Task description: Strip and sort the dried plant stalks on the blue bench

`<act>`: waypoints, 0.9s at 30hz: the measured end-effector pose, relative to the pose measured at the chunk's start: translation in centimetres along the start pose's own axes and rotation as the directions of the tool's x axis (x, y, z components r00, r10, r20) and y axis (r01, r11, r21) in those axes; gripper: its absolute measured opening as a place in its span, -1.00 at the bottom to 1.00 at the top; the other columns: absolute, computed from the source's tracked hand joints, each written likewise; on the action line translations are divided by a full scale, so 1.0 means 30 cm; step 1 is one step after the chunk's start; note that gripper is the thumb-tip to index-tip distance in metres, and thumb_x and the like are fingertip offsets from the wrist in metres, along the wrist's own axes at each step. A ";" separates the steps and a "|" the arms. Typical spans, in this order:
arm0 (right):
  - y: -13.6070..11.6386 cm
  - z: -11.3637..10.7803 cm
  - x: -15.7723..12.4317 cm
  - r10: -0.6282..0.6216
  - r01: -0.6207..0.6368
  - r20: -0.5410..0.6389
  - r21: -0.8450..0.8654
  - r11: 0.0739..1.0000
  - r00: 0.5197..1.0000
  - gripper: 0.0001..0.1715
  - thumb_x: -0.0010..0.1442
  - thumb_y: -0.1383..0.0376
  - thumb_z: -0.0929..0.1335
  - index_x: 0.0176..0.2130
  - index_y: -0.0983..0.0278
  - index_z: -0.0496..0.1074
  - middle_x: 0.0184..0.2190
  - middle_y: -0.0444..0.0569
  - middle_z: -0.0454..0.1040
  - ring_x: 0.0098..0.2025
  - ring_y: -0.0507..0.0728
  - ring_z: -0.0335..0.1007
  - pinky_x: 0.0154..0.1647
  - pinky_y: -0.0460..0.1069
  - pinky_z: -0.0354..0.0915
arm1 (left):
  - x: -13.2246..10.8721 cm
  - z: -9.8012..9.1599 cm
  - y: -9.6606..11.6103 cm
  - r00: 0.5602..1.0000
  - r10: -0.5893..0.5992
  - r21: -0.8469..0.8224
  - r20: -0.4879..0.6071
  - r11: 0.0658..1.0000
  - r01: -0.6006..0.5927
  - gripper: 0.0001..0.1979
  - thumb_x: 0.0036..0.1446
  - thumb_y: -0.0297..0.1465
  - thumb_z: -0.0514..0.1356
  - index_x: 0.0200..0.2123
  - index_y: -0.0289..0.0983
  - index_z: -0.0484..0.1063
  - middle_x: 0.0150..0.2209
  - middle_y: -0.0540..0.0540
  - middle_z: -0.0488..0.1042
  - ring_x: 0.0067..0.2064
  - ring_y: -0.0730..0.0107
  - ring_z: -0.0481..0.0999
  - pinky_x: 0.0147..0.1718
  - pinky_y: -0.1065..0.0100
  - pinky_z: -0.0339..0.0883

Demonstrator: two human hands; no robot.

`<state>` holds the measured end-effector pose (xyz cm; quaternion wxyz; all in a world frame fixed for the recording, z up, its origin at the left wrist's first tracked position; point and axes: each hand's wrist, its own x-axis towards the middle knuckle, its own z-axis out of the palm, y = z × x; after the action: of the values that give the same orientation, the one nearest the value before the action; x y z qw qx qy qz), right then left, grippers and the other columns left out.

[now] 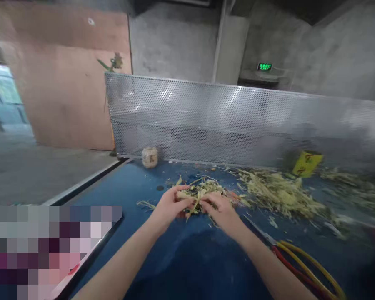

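The counter is deep blue, the plant strip pale yellow-green, and the heap farther right straw-yellow with greenish tints. Along the counter's far edge, a whitish jar near the left corner bears a dark mark, a box to the right is bright yellow with dark markings, and the silvery-grey panel shows a dotted pattern. Toward the near edge, the scissors have yellow and red handles.

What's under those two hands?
Plant bits show between and beyond the left hand and right hand, on the blue table. Whatever lies right beneath the hands is covered, so I can't tell.
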<state>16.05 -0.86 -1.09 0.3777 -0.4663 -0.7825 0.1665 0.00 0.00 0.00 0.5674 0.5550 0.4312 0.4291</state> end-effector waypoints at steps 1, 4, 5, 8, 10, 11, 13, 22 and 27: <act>0.009 0.006 0.000 0.002 -0.002 0.010 0.002 1.000 1.000 -0.80 0.13 0.28 0.22 -0.44 0.24 0.37 -0.50 -0.13 0.39 -0.32 0.06 0.29 -0.24 -0.03 0.12 | -0.001 0.004 0.000 1.000 0.014 -0.008 -0.012 1.000 -0.014 -0.45 -0.17 -0.31 0.23 -0.07 -0.30 0.18 -0.43 -0.04 0.40 -0.40 0.41 0.41 -0.52 0.41 0.28; 0.028 0.018 -0.004 -0.020 0.019 -0.039 -0.036 0.999 0.999 -0.81 0.11 0.25 0.23 -0.43 0.24 0.37 -0.43 -0.10 0.40 -0.29 0.09 0.29 -0.21 -0.01 0.12 | -0.005 0.013 -0.001 0.997 0.057 -0.012 -0.048 0.998 -0.057 -0.47 -0.20 -0.34 0.25 -0.10 -0.32 0.21 -0.48 -0.01 0.38 -0.48 0.49 0.38 -0.56 0.46 0.25; 0.031 0.018 -0.006 -0.031 0.025 -0.092 -0.066 0.997 0.995 -0.83 0.10 0.23 0.24 -0.37 0.24 0.37 -0.38 -0.08 0.41 -0.25 0.10 0.29 -0.19 0.00 0.12 | -0.006 0.016 -0.001 0.996 0.073 -0.009 -0.060 0.997 -0.073 -0.49 -0.20 -0.34 0.24 -0.12 -0.33 0.22 -0.49 0.00 0.38 -0.50 0.51 0.36 -0.57 0.47 0.24; 0.025 0.009 -0.015 -0.149 0.099 -0.248 -0.204 0.974 0.957 -0.70 0.07 0.20 0.28 -0.16 0.22 0.31 -0.19 -0.02 0.37 -0.12 0.15 0.23 -0.11 0.04 0.06 | -0.009 0.024 -0.007 0.990 0.113 0.030 -0.085 0.993 -0.111 -0.54 -0.19 -0.35 0.22 -0.15 -0.32 0.21 -0.49 0.01 0.38 -0.53 0.50 0.36 -0.62 0.47 0.24; 0.018 0.004 -0.018 -0.258 0.190 -0.236 -0.276 0.942 0.937 -0.69 0.07 0.22 0.29 -0.13 0.19 0.31 -0.17 -0.03 0.36 -0.08 0.15 0.20 -0.09 0.04 0.04 | -0.010 0.030 -0.015 0.988 0.129 0.065 -0.086 0.990 -0.123 -0.57 -0.19 -0.37 0.21 -0.18 -0.32 0.20 -0.48 0.01 0.38 -0.54 0.48 0.38 -0.64 0.47 0.24; 0.016 0.004 -0.018 -0.291 0.226 -0.206 -0.288 0.931 0.934 -0.74 0.07 0.24 0.29 -0.18 0.18 0.34 -0.19 -0.05 0.37 -0.10 0.13 0.20 -0.10 0.03 0.04 | -0.011 0.034 -0.020 0.987 0.138 0.080 -0.079 0.988 -0.132 -0.58 -0.19 -0.38 0.20 -0.20 -0.32 0.20 -0.48 0.00 0.39 -0.53 0.47 0.40 -0.63 0.46 0.25; 0.015 0.011 -0.016 -0.301 0.253 -0.153 -0.271 0.929 0.941 -0.87 0.09 0.29 0.29 -0.29 0.19 0.39 -0.28 -0.09 0.41 -0.16 0.10 0.23 -0.14 0.00 0.05 | -0.011 0.040 -0.029 0.984 0.164 0.095 -0.066 0.983 -0.157 -0.62 -0.18 -0.41 0.18 -0.21 -0.31 0.19 -0.47 0.01 0.38 -0.51 0.45 0.43 -0.57 0.43 0.30; 0.028 0.016 -0.002 -0.262 0.200 -0.227 -0.262 0.944 0.938 -0.91 0.08 0.33 0.31 -0.42 0.22 0.43 -0.43 -0.13 0.43 -0.29 0.06 0.25 -0.22 -0.01 0.00 | 0.007 0.025 -0.036 0.963 0.247 0.054 -0.107 0.969 -0.242 -0.58 -0.14 -0.34 0.17 -0.16 -0.28 0.14 -0.55 0.07 0.32 -0.57 0.39 0.42 -0.74 0.40 0.30; 0.042 0.014 -0.004 -0.265 0.176 -0.278 -0.307 0.935 0.923 -0.88 0.09 0.34 0.30 -0.41 0.18 0.44 -0.43 -0.14 0.43 -0.29 0.06 0.24 -0.23 0.00 -0.05 | 0.010 0.026 -0.038 0.964 0.250 0.102 -0.091 0.965 -0.241 -0.57 -0.13 -0.36 0.15 -0.15 -0.29 0.13 -0.56 0.08 0.32 -0.61 0.45 0.38 -0.73 0.41 0.30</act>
<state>16.53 -0.27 -2.19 0.4452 -0.4431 -0.7754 -0.0646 0.85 0.08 -1.14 0.4612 0.6062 0.4066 0.5046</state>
